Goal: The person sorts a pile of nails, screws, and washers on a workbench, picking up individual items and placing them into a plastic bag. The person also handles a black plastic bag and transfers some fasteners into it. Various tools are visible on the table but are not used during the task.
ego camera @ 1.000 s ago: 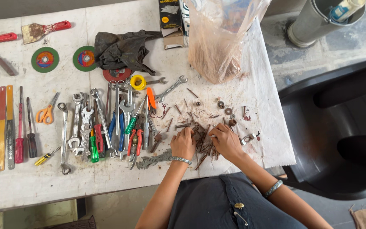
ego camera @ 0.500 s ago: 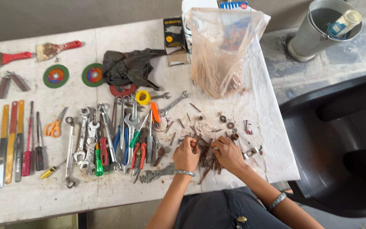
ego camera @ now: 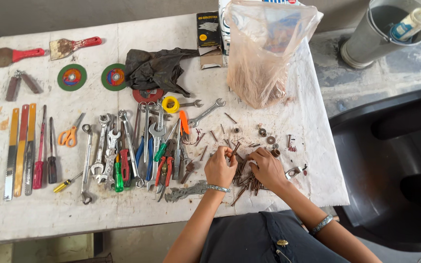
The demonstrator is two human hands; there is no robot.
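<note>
My left hand (ego camera: 220, 168) and my right hand (ego camera: 267, 168) rest side by side on a heap of rusty nails and screws (ego camera: 245, 180) near the table's front edge. The fingers of my left hand are curled and pinch a thin nail (ego camera: 229, 153) at their tips. My right hand lies over the heap with its fingers bent into the nails; what it holds is hidden. Loose nuts and washers (ego camera: 266, 136) lie scattered just beyond the hands.
A row of wrenches and pliers (ego camera: 137, 146) lies left of the hands. Screwdrivers and files (ego camera: 25, 146) sit farther left. A plastic bag (ego camera: 266, 53), a dark cloth (ego camera: 157, 68) and two green discs (ego camera: 93, 77) stand at the back. A metal bucket (ego camera: 381, 29) stands off the table's right.
My hands stayed on the nail heap, the left one lifting a nail to its fingertips. The camera view has shifted a little, so the table sits higher in the frame.
</note>
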